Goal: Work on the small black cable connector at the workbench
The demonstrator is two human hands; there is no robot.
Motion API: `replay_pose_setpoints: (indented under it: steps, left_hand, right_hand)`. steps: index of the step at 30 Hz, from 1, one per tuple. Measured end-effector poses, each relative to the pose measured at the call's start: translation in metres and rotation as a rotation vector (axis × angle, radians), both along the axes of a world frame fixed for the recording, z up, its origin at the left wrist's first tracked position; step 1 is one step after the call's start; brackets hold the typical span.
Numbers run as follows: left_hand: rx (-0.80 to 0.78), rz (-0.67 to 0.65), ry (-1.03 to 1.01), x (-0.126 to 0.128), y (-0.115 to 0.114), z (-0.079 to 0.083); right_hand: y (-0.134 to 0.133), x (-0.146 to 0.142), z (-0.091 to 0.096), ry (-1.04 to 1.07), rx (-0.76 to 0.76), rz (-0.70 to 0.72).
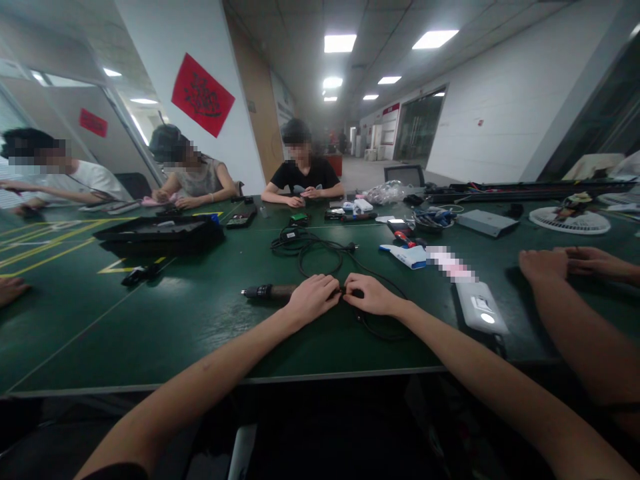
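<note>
My left hand (313, 298) is closed over the rear end of a dark rod-shaped tool (265, 291) that lies on the green table (165, 327) with its tip pointing left. My right hand (369, 294) is closed in a pinch right beside it, at the spot where a black cable (320, 250) joins the tool. The cable loops away across the table and curls under my right wrist. Both forearms reach in from the near edge.
A white flat device (480, 308) lies right of my right hand. Another person's arms (555, 280) rest at the right. Three people sit at the far side. A black tray (155, 230), a small black tool (140, 273) and scattered electronics lie further out.
</note>
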State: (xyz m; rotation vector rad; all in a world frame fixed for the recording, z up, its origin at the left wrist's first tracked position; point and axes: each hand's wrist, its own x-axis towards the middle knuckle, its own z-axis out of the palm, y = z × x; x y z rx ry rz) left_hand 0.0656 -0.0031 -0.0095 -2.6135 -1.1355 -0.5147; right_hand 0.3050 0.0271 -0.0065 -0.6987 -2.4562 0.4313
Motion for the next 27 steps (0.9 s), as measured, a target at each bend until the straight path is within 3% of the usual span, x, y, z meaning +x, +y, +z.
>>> replay_pose_setpoints:
  steps: [5,14,21,27]
  left_hand:
    - [0.002,0.015,0.005,0.0022,-0.0013,0.0033]
    - [-0.011,-0.071,-0.014,-0.0044,-0.0046,0.0037]
    - [-0.002,0.004,-0.014,-0.0001,-0.0005,0.0021]
    - [-0.015,-0.074,0.01,-0.0013,-0.0018,0.004]
  right_hand:
    - [-0.0009,0.0007,0.0018,-0.005,-0.002,-0.002]
    - [-0.0021,0.0,0.0013,0.009,-0.011,-0.017]
    - [-0.0015,0.0005,-0.0001,-0.01,0.001,-0.027]
    - [-0.0033,0.0006,0.0012,0.001,0.008,-0.024]
